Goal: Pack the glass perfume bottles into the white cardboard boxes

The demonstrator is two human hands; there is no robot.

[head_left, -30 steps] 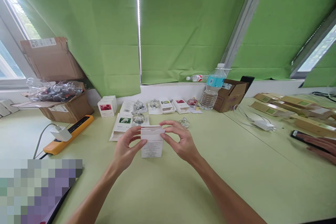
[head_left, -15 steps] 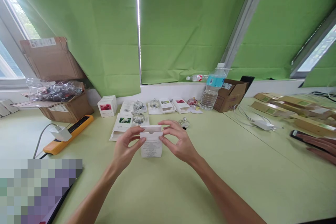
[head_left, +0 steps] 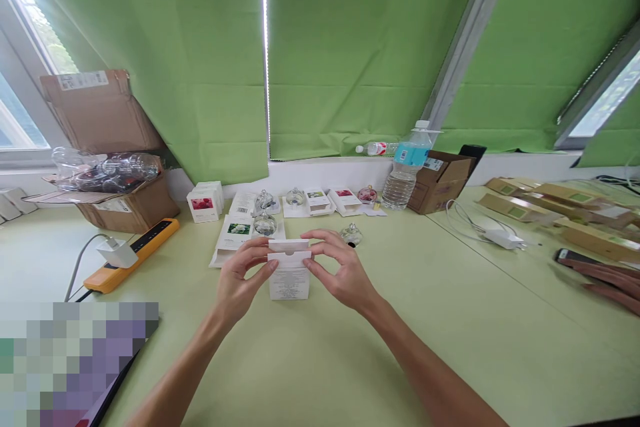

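Note:
A small white carton (head_left: pixel 289 283) with printed text stands upright on the table in front of me, its top end open. My left hand (head_left: pixel 245 275) grips its upper left edge, thumb on the near panel and fingers behind. On the upper right edge my right hand (head_left: pixel 342 271) pinches it the same way. Just behind the right hand sits a clear glass ornament-like bottle (head_left: pixel 351 235). Past my left hand a flat white box with a flower picture (head_left: pixel 235 230) lies beside another glass bottle (head_left: pixel 264 224). What the carton holds inside is hidden.
Several white boxes (head_left: pixel 205 203) and a red glass bottle (head_left: pixel 367 195) line the back. A water bottle (head_left: pixel 400 173) stands by a brown box (head_left: pixel 443 180). An orange power strip (head_left: pixel 131 257) lies left; a charger (head_left: pixel 504 238) and a person's hand (head_left: pixel 600 273) are right.
Both hands keep their hold on the carton, almost unmoved. The view has shifted very slightly.

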